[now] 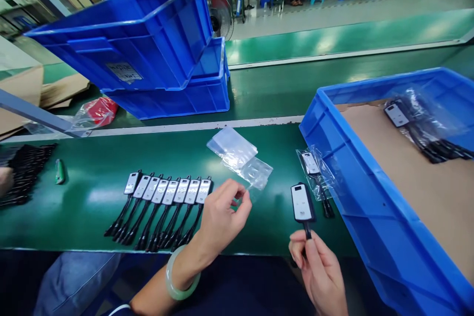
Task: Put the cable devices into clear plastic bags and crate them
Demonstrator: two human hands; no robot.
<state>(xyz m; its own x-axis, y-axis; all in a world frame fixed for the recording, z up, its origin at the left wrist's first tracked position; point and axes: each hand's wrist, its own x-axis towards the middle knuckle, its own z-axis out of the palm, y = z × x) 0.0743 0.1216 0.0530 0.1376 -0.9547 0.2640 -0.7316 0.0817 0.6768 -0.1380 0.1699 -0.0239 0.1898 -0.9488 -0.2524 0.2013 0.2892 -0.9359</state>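
My left hand (224,215), with a pale green bangle (174,274) on its wrist, pinches thumb and forefinger at the corner of a clear plastic bag (255,170). That bag lies partly over a stack of clear bags (235,145). My right hand (320,266) is closed round the black cable of a small device (301,202), a black unit with a white face, held upright. Beside it a bagged device (311,163) lies against the blue bin. Several similar devices (172,192) lie in a row left of my left hand, cables toward me.
At right stands a large blue bin (348,153), cardboard-lined, with bagged devices (398,113) inside. Two stacked blue crates (166,98) stand behind the row. Far left are a green cutter (59,172), a pile of black cables (31,170) and another person's hand (5,180).
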